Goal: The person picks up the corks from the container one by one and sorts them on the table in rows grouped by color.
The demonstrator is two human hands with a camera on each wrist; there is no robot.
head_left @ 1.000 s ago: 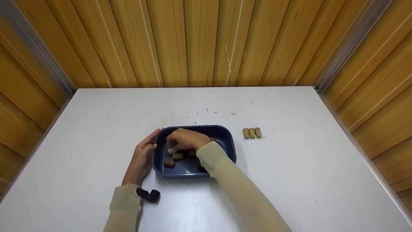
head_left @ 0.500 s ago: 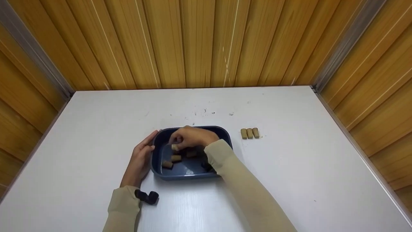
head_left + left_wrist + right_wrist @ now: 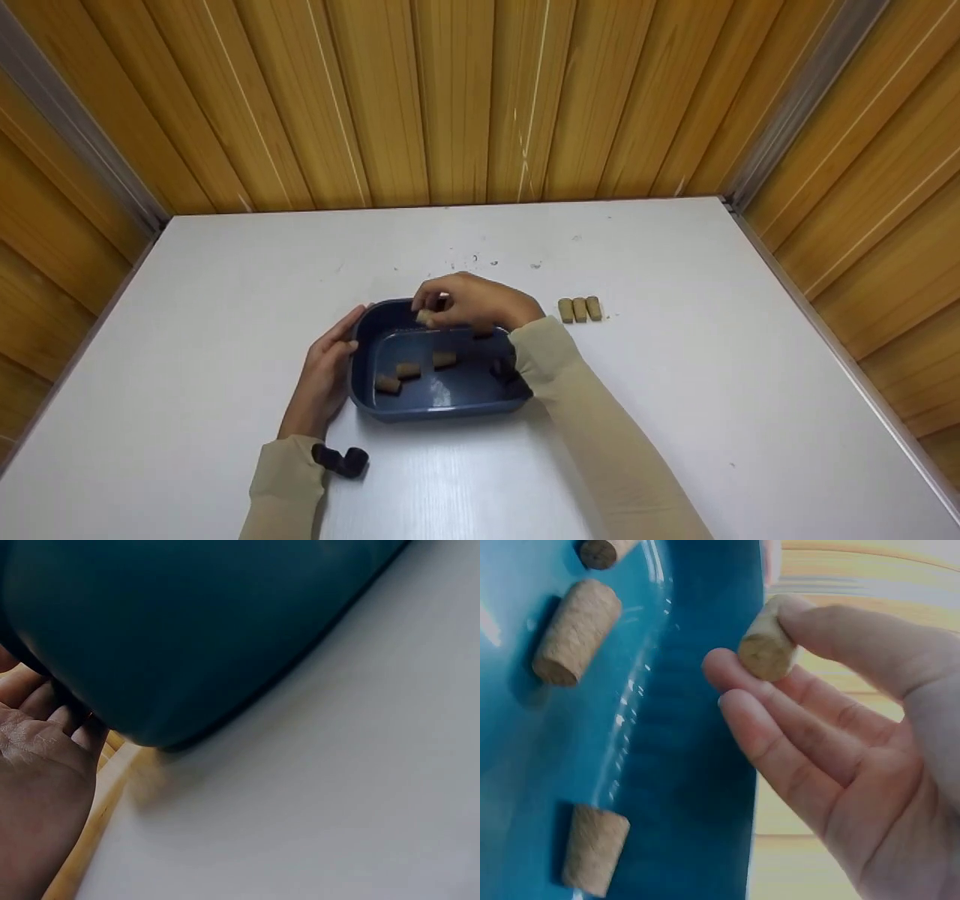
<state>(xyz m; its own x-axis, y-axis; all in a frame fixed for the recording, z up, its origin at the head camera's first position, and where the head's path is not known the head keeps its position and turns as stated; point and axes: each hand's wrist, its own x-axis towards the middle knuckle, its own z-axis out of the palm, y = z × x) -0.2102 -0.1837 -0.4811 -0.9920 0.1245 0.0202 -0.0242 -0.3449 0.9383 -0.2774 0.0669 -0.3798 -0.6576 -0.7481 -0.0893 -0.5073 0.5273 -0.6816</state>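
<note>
A dark blue tray (image 3: 442,412) holds several corks, among them one cork (image 3: 444,360) near its middle and two by its lower left corner. My left hand (image 3: 322,375) rests along the tray's left side with its fingers extended; in the left wrist view the fingers of this hand (image 3: 37,780) lie against the blue wall (image 3: 187,637). Over the tray's far rim, my right hand (image 3: 484,300) pinches a cork (image 3: 424,316). In the right wrist view the thumb and fingertips of that hand (image 3: 855,735) hold the cork (image 3: 766,645) by the tray's edge, above the other corks (image 3: 577,634).
Three corks (image 3: 580,310) stand side by side on the white table (image 3: 675,390), right of the tray. Small dark marks dot the table behind the tray. Yellow wood-look panels (image 3: 450,105) enclose the table at the back and sides. Black devices are strapped to both wrists.
My right hand has lifted a cork from the tray's left part and moved up and right toward the far rim. My left hand has stayed at the tray's side.
</note>
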